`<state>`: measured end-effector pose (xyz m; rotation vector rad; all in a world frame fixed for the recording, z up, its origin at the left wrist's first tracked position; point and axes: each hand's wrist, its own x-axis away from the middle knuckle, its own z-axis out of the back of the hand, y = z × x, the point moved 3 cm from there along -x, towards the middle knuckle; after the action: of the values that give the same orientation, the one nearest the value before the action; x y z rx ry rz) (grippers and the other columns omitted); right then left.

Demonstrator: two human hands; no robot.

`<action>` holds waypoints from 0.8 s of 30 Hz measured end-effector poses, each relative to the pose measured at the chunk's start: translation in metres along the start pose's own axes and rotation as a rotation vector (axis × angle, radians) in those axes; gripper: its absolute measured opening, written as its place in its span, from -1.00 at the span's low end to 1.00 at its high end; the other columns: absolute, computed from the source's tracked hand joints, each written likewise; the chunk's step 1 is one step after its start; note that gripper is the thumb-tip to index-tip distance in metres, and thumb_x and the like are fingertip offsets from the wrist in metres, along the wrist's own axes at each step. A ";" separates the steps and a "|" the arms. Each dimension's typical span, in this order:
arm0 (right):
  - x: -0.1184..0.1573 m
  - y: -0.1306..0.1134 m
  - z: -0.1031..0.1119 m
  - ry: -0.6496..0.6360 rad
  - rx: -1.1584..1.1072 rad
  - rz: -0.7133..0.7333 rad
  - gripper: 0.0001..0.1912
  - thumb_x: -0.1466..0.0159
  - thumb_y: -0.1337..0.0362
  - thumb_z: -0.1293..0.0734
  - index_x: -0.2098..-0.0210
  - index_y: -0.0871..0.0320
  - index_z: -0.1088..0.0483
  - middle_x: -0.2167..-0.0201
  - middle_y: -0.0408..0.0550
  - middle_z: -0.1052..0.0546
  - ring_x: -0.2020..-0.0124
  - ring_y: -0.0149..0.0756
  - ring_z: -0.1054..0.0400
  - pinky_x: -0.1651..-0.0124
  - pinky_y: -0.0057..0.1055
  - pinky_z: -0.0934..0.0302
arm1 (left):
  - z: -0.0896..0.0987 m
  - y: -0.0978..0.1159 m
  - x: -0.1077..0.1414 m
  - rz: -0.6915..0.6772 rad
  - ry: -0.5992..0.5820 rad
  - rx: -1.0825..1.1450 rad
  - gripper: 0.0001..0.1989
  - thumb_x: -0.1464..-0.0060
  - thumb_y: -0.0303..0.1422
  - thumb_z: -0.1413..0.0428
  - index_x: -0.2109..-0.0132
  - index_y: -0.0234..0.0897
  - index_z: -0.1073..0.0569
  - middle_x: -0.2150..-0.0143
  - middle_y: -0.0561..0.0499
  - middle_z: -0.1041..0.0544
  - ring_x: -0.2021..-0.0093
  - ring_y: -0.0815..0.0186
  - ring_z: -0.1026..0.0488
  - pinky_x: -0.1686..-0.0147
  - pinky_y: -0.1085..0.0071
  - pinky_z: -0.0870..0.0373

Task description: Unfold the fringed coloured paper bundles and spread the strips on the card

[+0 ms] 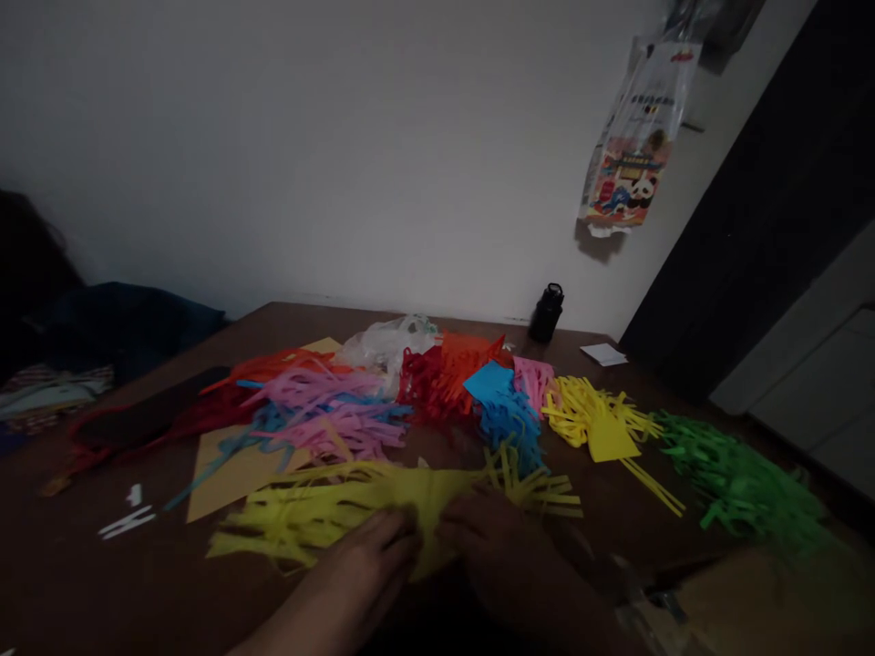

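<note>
Taking the yellow-green fringed sheet as your dial's centre and the wall as twelve, you have small white strips (128,522) at nine o'clock and a dark flat object (160,405) at ten, with loose red strips (198,421) beside it. A tan sheet (222,474) also lies towards ten, partly under blue strips (273,421), and pink strips (355,428) lie tangled at eleven. Your left hand (369,556) rests on the near edge of the yellow-green fringed sheet (432,487), its fingers curled and close together; you can't tell whether they pinch it. That sheet lies right in front of you, between and under your hands: both ends are already cut into strips, while the middle band is whole. Towards twelve sit a crumpled clear bag (383,346) and an orange fringed bundle (465,364). Your right hand (492,538) is dim, fingers bent over the sheet's near side, their grip unclear. At one you have a blue fringed bundle (509,424) and, farther back, a black bottle (547,314); at two, a yellow fringed bundle (571,410); just above three, a green fringed bundle (745,469). These bundles look already cut, whereas the sheet under your hands lies spread, not gathered.
</note>
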<state>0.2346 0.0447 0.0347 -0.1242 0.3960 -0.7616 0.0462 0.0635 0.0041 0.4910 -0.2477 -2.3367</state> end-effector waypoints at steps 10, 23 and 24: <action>0.011 0.015 -0.027 -0.089 0.113 -0.055 -0.87 -0.28 0.47 -0.28 0.25 0.12 -0.38 0.27 -0.16 -0.48 0.22 -0.32 -0.32 0.03 -0.31 -0.08 | -0.007 -0.003 0.018 0.180 -0.094 0.189 -0.69 -0.13 -0.55 0.06 0.16 -0.13 -0.49 0.10 -0.03 -0.54 0.13 0.26 -0.53 0.10 0.45 -0.46; 0.014 0.011 -0.038 0.206 0.007 -0.093 -0.78 -0.30 0.50 -0.15 0.19 0.15 -0.36 0.29 -0.07 -0.52 0.25 -0.30 -0.42 0.08 -0.40 -0.28 | 0.004 0.004 0.003 0.069 -0.071 0.053 -0.80 -0.07 -0.50 -0.07 0.19 -0.15 -0.51 0.18 -0.03 -0.56 0.18 0.19 -0.48 0.15 0.31 -0.39; 0.015 0.013 -0.042 0.171 0.043 -0.154 -0.79 -0.31 0.49 -0.17 0.19 0.13 -0.37 0.31 -0.08 -0.53 0.28 -0.30 -0.43 0.16 -0.44 -0.29 | 0.004 0.003 0.004 0.073 -0.064 0.050 -0.79 -0.06 -0.51 -0.05 0.21 -0.15 -0.50 0.19 -0.03 -0.56 0.18 0.19 -0.48 0.16 0.32 -0.38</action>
<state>0.2367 0.0453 -0.0117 -0.0494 0.5369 -0.9357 0.0439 0.0588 0.0078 0.4251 -0.3496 -2.2821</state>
